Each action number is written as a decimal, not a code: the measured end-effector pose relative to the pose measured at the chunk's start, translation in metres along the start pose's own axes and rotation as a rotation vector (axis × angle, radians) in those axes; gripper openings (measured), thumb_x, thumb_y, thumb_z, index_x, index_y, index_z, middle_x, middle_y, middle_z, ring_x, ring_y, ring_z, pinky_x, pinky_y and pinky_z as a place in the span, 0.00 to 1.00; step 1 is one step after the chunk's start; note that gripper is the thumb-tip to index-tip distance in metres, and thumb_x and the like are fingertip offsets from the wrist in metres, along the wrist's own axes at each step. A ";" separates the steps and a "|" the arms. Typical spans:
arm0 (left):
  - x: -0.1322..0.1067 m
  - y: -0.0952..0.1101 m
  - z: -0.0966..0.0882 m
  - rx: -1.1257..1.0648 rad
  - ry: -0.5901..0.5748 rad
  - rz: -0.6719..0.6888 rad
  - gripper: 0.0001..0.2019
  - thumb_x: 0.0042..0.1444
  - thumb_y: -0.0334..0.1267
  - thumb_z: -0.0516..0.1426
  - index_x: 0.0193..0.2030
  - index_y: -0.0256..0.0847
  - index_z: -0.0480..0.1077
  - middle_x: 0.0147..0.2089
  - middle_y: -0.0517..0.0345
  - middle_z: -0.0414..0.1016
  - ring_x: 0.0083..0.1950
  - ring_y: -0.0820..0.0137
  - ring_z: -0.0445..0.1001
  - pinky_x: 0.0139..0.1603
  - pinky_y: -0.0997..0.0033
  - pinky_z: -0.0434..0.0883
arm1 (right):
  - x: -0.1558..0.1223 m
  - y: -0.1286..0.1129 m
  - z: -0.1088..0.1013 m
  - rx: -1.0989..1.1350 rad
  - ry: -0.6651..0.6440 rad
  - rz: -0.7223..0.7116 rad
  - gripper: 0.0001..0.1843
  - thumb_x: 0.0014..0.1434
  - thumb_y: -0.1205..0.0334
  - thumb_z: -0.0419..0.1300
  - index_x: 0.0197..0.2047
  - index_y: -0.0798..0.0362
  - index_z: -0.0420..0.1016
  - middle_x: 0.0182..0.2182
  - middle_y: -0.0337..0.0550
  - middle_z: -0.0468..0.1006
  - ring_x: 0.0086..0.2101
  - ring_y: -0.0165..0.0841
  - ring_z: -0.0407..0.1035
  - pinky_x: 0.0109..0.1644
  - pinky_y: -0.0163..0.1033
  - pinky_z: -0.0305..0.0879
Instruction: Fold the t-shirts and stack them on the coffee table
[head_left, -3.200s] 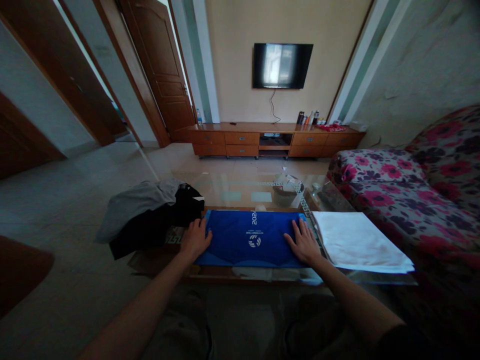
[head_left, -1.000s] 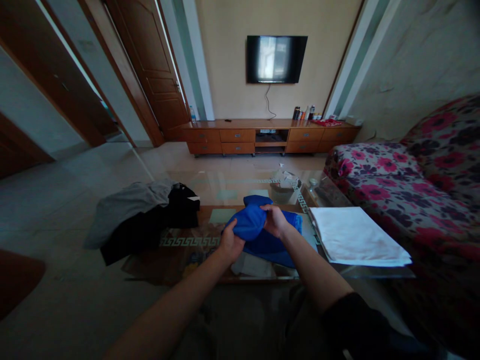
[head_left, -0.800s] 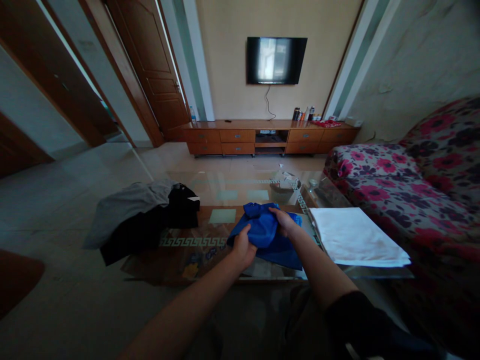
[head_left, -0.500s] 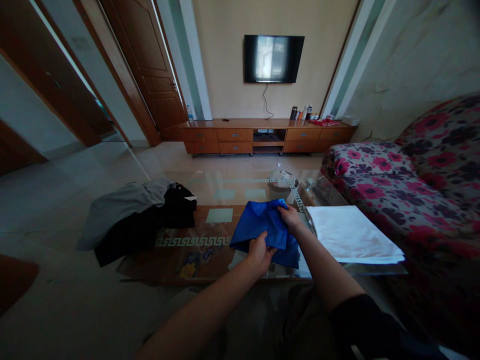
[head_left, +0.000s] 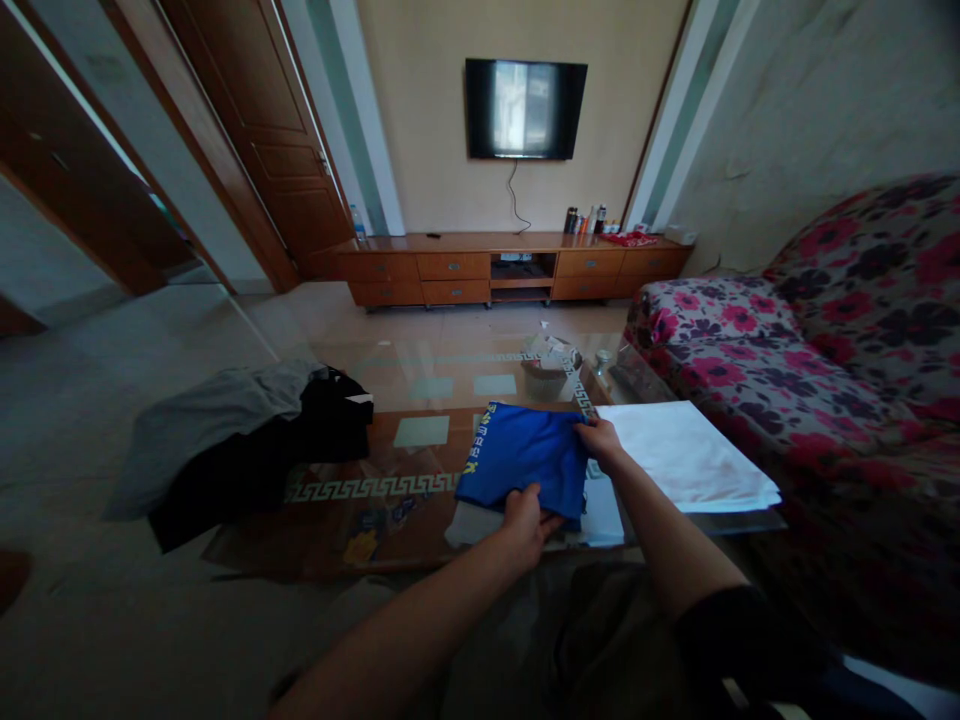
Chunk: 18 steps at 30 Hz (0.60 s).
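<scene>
A blue folded garment (head_left: 529, 455), with white and yellow print along its left edge, lies over the glass coffee table (head_left: 420, 395). My left hand (head_left: 527, 527) grips its near edge, thumb on top and fingers underneath. At the right edge, my right hand (head_left: 602, 442) pinches the cloth near the far corner. Just right of that hand is a folded white cloth (head_left: 686, 455), lying flat. Over at the table's left end, a black garment (head_left: 255, 470) and a grey garment (head_left: 202, 410) are heaped together.
A basket (head_left: 546, 378) with white paper in it and a small glass jar (head_left: 602, 360) appear near the table's far right. A floral sofa (head_left: 742, 360) borders the right side. Beyond stands a long wooden cabinet (head_left: 457, 268) below a wall television (head_left: 525, 108).
The blue garment has been turned and laid flatter, so its printed edge now shows at the left. Both hands still hold it. The whole view has shifted slightly.
</scene>
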<state>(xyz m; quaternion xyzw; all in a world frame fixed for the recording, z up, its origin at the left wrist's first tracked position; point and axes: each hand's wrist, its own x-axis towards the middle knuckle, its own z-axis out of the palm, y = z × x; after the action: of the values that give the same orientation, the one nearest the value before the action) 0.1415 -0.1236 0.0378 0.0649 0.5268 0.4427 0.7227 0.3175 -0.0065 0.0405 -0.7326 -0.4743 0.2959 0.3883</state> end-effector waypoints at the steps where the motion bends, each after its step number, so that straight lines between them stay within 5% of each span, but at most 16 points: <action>1: 0.000 0.000 0.000 0.005 0.010 0.007 0.11 0.65 0.36 0.54 0.53 0.43 0.61 0.46 0.47 0.79 0.38 0.64 0.81 0.41 0.57 0.80 | 0.001 0.001 0.000 -0.017 -0.002 0.013 0.09 0.52 0.63 0.63 0.36 0.53 0.82 0.23 0.43 0.79 0.30 0.39 0.76 0.35 0.38 0.71; 6: -0.009 0.000 -0.003 0.084 0.001 -0.107 0.16 0.63 0.40 0.54 0.56 0.41 0.61 0.48 0.42 0.78 0.37 0.62 0.82 0.36 0.64 0.79 | 0.010 0.006 0.001 -0.098 -0.011 0.040 0.10 0.52 0.62 0.64 0.38 0.52 0.83 0.28 0.44 0.82 0.33 0.39 0.77 0.38 0.37 0.71; 9: -0.020 0.006 -0.006 0.285 -0.270 -0.331 0.17 0.62 0.43 0.52 0.52 0.34 0.66 0.47 0.34 0.79 0.37 0.57 0.83 0.34 0.64 0.77 | 0.015 0.012 0.002 -0.146 -0.001 0.031 0.13 0.52 0.60 0.64 0.41 0.51 0.82 0.31 0.44 0.83 0.35 0.38 0.77 0.40 0.37 0.70; 11: -0.025 0.015 -0.007 0.480 -0.484 -0.357 0.17 0.61 0.47 0.53 0.47 0.34 0.70 0.44 0.33 0.80 0.34 0.55 0.82 0.31 0.63 0.75 | 0.018 0.015 0.003 -0.172 0.005 0.021 0.15 0.52 0.59 0.65 0.44 0.52 0.81 0.33 0.44 0.83 0.36 0.37 0.77 0.40 0.36 0.69; 14: -0.021 0.039 -0.011 0.737 -0.493 0.018 0.12 0.59 0.46 0.56 0.40 0.38 0.72 0.38 0.43 0.80 0.32 0.58 0.80 0.33 0.63 0.74 | 0.021 0.017 0.005 -0.198 0.009 0.010 0.18 0.52 0.59 0.65 0.47 0.53 0.80 0.35 0.44 0.83 0.36 0.36 0.77 0.41 0.36 0.69; 18: 0.009 0.082 -0.028 0.909 -0.170 0.784 0.05 0.53 0.36 0.62 0.38 0.44 0.73 0.45 0.48 0.77 0.55 0.55 0.75 0.61 0.59 0.67 | 0.022 0.016 0.007 -0.215 0.019 0.004 0.16 0.53 0.59 0.64 0.46 0.53 0.81 0.37 0.46 0.83 0.37 0.37 0.77 0.43 0.36 0.69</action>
<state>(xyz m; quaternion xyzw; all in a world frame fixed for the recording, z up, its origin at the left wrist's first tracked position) 0.0721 -0.0783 0.0656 0.5915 0.5406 0.3996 0.4451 0.3275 0.0118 0.0217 -0.7739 -0.4980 0.2370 0.3112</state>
